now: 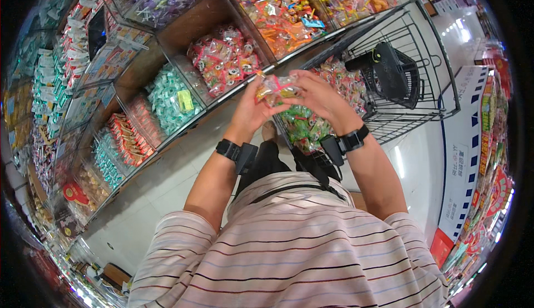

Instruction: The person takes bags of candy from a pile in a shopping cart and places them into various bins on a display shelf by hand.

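Note:
Between my two hands, in front of my body, is a small cluster of clear-wrapped candies (275, 88) with pink and yellow showing. My left hand (248, 110) cups the cluster from the left. From the other side, my right hand (322, 101) closes on it with fingers pressed to the wrappers. Below and to the right of the hands stands a wire shopping cart (411, 121). A heap of green-wrapped candies (303, 127) and red-and-white wrapped candies (350, 85) lies in it. Left of the hands, a display bin holds pink-wrapped candies (222, 60).
Bins along the left and back hold orange-wrapped candies (283, 16), teal-wrapped candies (172, 96) and purple lollipops (167, 2). A clear-walled bin edge (222, 99) runs close to my left hand. A black plastic piece (389, 71) sits on the cart. Packaged goods (484, 135) line the right.

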`<move>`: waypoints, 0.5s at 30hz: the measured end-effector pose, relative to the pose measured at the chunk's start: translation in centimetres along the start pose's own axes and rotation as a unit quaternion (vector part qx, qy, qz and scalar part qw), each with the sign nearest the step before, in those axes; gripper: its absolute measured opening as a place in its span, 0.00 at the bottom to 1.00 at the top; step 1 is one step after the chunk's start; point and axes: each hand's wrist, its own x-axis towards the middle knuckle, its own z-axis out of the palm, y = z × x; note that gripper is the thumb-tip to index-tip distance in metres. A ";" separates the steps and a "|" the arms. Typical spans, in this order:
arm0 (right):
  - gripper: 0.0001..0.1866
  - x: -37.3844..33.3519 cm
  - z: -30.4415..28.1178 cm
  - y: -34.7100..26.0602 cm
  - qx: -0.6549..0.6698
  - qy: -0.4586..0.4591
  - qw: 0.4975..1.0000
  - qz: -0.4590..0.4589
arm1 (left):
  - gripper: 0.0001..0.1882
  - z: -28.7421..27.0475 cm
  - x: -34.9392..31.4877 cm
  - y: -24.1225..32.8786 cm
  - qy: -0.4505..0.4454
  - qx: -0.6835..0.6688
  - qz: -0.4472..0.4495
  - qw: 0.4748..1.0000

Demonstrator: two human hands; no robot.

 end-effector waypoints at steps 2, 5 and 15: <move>0.15 2.1 1.7 -0.5 -0.006 0.002 1.000 -0.004 | 0.24 0.3 0.0 2.1 0.010 0.027 0.051 0.998; 0.19 6.4 6.0 -2.0 -0.081 -0.045 0.996 -0.004 | 0.26 -0.1 0.7 6.9 0.037 0.046 0.127 0.990; 0.16 10.5 7.7 -2.3 -0.171 -0.065 0.981 -0.068 | 0.37 -1.1 2.7 12.7 0.120 0.073 0.232 0.963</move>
